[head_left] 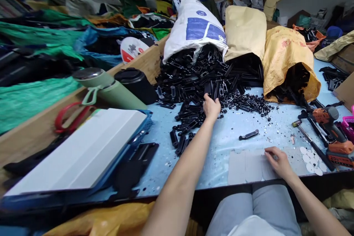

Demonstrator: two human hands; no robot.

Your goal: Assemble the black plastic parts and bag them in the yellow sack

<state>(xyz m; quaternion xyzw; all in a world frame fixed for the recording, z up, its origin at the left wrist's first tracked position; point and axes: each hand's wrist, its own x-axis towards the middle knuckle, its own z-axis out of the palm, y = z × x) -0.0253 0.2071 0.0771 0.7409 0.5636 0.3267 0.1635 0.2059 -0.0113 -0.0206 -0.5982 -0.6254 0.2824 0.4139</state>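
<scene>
My left hand [211, 107] reaches into a heap of black plastic parts [190, 81], its fingers closed round a black plastic part [212, 89] that stands out of the heap. Near the table's front edge, my right hand [279, 163] rests over a row of flat grey pieces [246, 166]. Its fingers are curled together, and whatever lies between them is too small or hidden to name. A single black link-shaped part [249, 135] lies on the blue tabletop [218, 151] between the hands. Small black pins [251, 104] are strewn right of the left hand.
Behind the heap, a white sack [193, 25] and two yellowish sacks [245, 33] [290, 55] lie with parts at their mouths. On the right are a hammer [315, 147], a cordless drill [332, 129] and white discs [312, 160]. A green tumbler [116, 88], scissors [69, 118] and folder [83, 147] lie left.
</scene>
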